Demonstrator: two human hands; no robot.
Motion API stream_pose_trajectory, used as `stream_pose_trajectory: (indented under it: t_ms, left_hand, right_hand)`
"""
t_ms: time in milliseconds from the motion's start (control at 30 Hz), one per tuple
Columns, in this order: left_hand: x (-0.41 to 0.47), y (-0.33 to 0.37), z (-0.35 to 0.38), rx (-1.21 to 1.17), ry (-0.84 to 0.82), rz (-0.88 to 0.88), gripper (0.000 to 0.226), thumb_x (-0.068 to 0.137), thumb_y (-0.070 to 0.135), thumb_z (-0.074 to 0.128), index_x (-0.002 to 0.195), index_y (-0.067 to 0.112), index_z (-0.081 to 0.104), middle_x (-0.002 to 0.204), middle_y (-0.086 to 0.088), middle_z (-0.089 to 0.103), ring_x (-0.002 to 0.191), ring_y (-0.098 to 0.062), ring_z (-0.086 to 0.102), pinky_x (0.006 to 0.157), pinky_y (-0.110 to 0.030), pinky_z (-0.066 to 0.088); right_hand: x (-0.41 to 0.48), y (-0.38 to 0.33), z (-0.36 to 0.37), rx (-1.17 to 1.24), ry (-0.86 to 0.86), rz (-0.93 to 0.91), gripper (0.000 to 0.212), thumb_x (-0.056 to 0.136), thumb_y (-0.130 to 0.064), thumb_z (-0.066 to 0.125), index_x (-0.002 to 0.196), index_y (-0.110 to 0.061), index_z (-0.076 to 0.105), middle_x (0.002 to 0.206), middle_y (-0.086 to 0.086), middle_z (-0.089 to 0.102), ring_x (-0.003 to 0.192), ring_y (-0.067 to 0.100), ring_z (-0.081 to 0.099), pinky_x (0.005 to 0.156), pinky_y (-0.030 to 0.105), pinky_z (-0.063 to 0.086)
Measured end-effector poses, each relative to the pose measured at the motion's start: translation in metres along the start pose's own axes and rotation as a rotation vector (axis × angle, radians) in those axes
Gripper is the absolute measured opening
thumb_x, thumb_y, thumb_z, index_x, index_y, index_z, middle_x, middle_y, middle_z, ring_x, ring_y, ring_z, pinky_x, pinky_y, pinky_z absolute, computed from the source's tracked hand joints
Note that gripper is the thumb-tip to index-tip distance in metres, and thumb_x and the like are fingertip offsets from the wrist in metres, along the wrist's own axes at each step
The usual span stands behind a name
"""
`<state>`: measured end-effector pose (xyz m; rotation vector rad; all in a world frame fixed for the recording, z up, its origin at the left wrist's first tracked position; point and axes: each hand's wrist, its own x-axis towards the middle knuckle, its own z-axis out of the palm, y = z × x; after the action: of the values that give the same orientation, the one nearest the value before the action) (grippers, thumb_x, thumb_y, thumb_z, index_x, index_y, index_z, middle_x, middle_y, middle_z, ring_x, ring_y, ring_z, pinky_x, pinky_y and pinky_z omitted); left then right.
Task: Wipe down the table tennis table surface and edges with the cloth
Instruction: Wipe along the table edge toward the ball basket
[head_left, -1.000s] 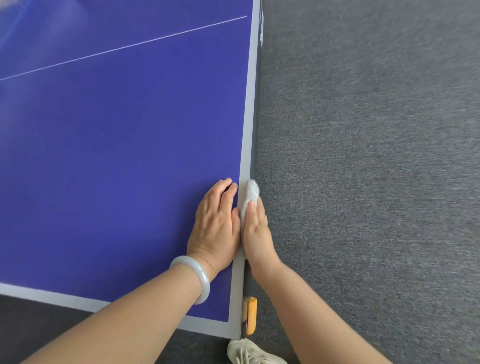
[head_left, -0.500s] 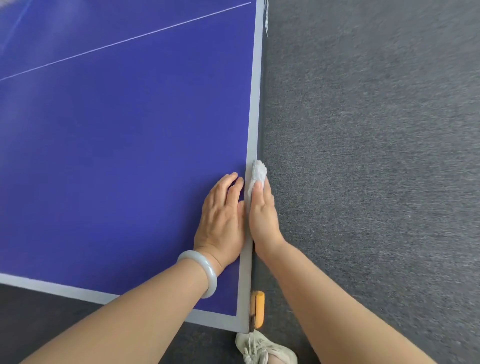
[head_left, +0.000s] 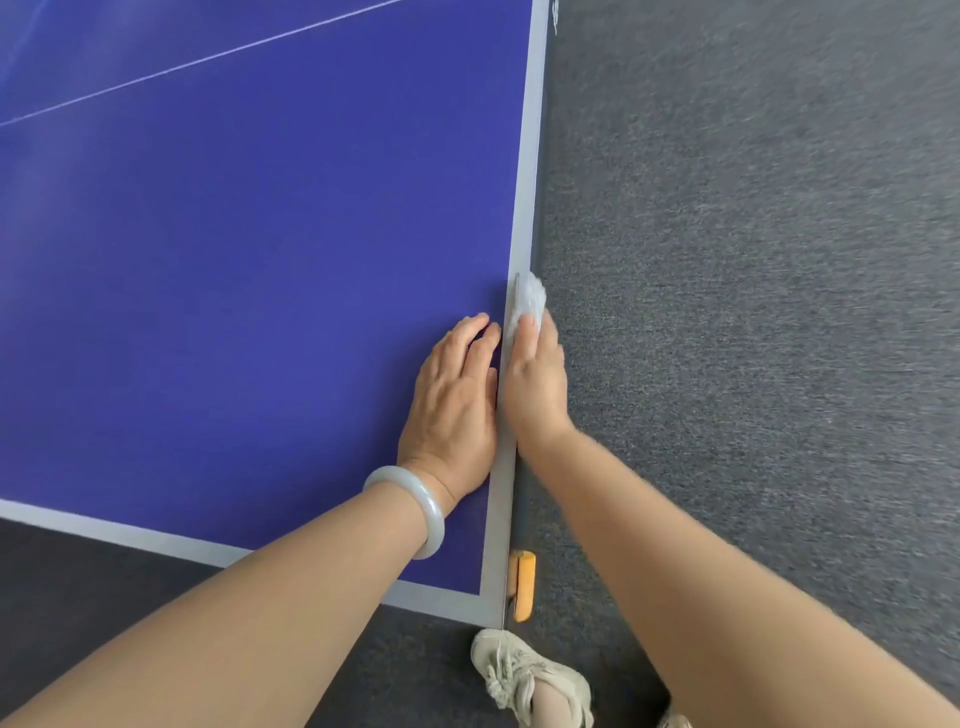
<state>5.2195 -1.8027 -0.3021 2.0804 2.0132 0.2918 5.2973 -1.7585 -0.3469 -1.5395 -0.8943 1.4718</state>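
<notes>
Right, the blue bench (head_left: 234, 286) fills the left of the frame, a smooth matte top with a pale grey band round its rim and a thin white line (head_left: 208, 60) slanting across the upper left. At the bench's right edge, centre frame, sits the cloth (head_left: 531, 299), a small white fluffy wad pressed on the grey band and lapping over the side. The right hand (head_left: 535, 387) lies along that edge, fingers stretched forward and straight, the grip flat on the cloth's near end, not curled round it. The left hand (head_left: 452, 410) is just beside it, palm down on the blue, fingers straight and close, its grip holding nothing. A smooth pale bangle (head_left: 415, 506) rings that wrist. Both forearms reach in from the bottom. Lower down, a rounded orange piece (head_left: 523, 584) sits at the bench's corner, a cream laced shoe (head_left: 519, 670) is below it, and coarse grey carpet (head_left: 753, 312) lies to the right.
</notes>
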Motion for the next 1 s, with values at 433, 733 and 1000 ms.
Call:
stream_pose_trajectory:
  t_ms: [433,733,1000]
  left_hand:
    - [0.000,0.001,0.001,-0.010,0.034,0.011,0.047,0.100,0.016,0.030,0.142,0.003,0.046,0.152,-0.011,0.038,0.141,-0.026,0.035,0.117,-0.040,0.027]
    - [-0.001,0.002,0.000,-0.006,0.020,0.007,0.048,0.099,0.019,0.030,0.142,0.004,0.046,0.153,-0.010,0.037,0.142,-0.024,0.033,0.119,-0.036,0.024]
    - [-0.001,0.001,0.000,0.012,0.019,0.012,0.044,0.099,0.008,0.041,0.142,0.004,0.046,0.151,-0.010,0.039,0.141,-0.026,0.035,0.118,-0.036,0.025]
  right_hand:
    - [-0.087,0.025,-0.003,-0.029,0.042,-0.047,0.054,0.105,-0.040,0.026,0.152,-0.017,0.033,0.150,0.006,0.043,0.140,0.019,0.038,0.116,0.040,0.028]
    - [-0.091,0.033,-0.006,0.061,0.019,-0.099,0.052,0.105,-0.043,0.028,0.155,-0.027,0.028,0.156,-0.007,0.035,0.143,0.002,0.029,0.119,0.029,0.023]
    - [-0.061,0.022,-0.012,-0.047,-0.091,-0.092,0.062,0.102,-0.047,0.026,0.155,-0.015,0.026,0.152,0.009,0.038,0.141,0.018,0.036,0.117,0.032,0.027]
